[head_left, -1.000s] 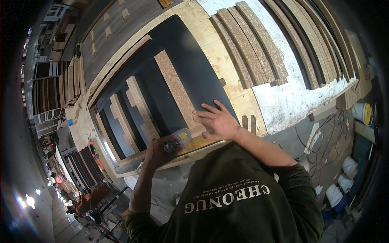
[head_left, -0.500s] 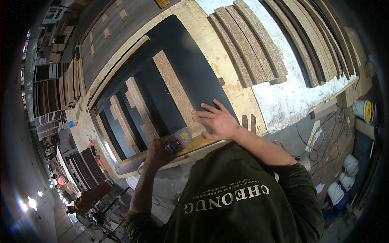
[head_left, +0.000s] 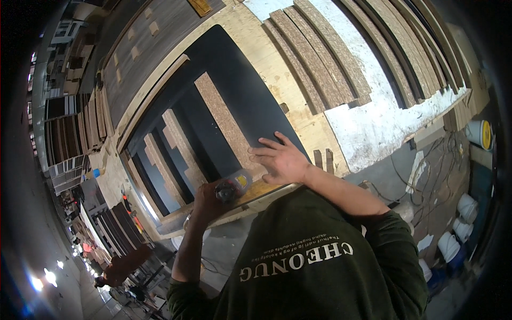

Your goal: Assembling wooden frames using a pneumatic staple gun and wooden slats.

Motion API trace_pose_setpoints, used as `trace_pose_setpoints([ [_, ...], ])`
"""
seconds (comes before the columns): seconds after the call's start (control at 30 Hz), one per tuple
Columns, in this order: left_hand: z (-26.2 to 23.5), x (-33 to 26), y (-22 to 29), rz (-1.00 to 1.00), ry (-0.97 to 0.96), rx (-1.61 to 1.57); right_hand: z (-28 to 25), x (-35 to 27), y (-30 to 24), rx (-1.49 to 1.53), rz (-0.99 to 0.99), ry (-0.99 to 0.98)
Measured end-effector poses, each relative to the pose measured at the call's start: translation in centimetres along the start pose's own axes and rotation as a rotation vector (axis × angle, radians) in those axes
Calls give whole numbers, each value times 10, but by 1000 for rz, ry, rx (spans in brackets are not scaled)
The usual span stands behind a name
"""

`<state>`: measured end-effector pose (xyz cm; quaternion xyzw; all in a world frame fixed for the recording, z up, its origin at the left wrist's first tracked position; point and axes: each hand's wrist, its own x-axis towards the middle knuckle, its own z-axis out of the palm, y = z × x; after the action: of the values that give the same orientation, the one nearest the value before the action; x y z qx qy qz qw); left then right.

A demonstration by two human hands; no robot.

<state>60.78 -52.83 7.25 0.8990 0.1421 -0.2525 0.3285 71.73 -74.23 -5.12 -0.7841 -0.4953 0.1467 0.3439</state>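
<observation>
A black panel [head_left: 246, 96] lies on the plywood tabletop, with chipboard strips standing out on it in a frame. My right hand [head_left: 284, 162] rests, fingers spread, on the near end of the longest chipboard strip [head_left: 221, 114], at the frame's near edge. Just left of it, my left hand [head_left: 207, 201] is wrapped around a grey hand tool [head_left: 239, 184] with a dark round end and a yellow label. The tool is over the near rail; its exact kind and lower end are hidden. Two shorter strips [head_left: 184, 144] [head_left: 162, 169] run across the panel farther left.
Loose chipboard strips [head_left: 314, 58] lie in a row at the far right, with more [head_left: 405, 48] on a white board [head_left: 362, 138]. A grey wood-grain panel [head_left: 144, 53] sits at the far left. Cables [head_left: 426, 170] and buckets [head_left: 449, 245] are on the floor at right. Another person [head_left: 125, 265] is lower left.
The view has shifted slightly, so the panel sits a little lower and farther left. Both hands keep nearly the same places on the frame, the left still gripping the tool.
</observation>
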Motion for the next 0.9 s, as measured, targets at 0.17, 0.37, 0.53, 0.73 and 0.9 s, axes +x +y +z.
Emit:
trace_pose_setpoints([
  [0.17, -3, 2, 8, -39, -18, 1, -2, 0, 1, -4, 11, -35],
  [0.37, -7, -2, 23, 127, 55, -1, -7, 2, -2, 34, 66, -47],
  [0.53, 3, 4, 10, 28, 6, 91, -10, 3, -5, 58, 63, -21],
  [0.73, 7, -4, 15, 11, 43, 101, -8, 1, -4, 75, 72, -17],
  [0.9, 19, -50, -2, 193, 324, 195, -15, 3, -1, 183, 25, -26],
])
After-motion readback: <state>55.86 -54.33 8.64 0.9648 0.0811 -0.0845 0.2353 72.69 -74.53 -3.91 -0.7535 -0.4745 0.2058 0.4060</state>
